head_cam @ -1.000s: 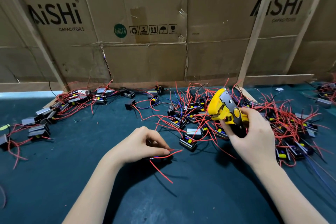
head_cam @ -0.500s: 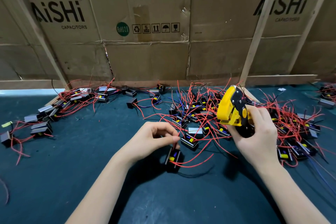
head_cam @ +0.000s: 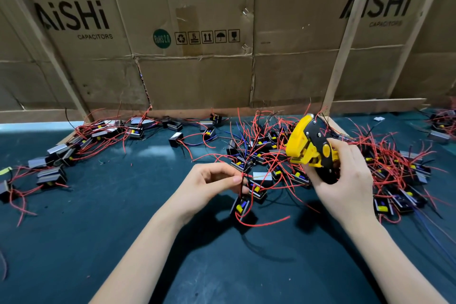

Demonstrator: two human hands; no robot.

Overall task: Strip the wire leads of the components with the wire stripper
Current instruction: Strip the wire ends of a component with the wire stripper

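- The component [head_cam: 240, 206], a small black block with a yellow part, hangs just above the worktop [head_cam: 98, 229] near the middle, a little toward its front edge. Its red lead [head_cam: 261, 223] curls loose below it.
- The left hand [head_cam: 212, 186] pinches the component's wires between thumb and fingertips. The block dangles from them, so it could swing or slip as the lead is fed to the tool.
- The right hand [head_cam: 345, 180] is wrapped around the handles of the yellow wire stripper [head_cam: 308, 145], held up beside the left hand, apart from the lead. Whether the head is gaping or closed I cannot tell.
- Likely risk: a lead that is not seated squarely gets nicked, or stripped to the wrong length.
- The unsorted heap [head_cam: 283, 143] of components and red wires lies just behind both hands; a stray wire could snag the tool or be caught in place of the right lead.
- Another pile [head_cam: 74, 145] sits toward the worktop's left edge; the two could be confused.
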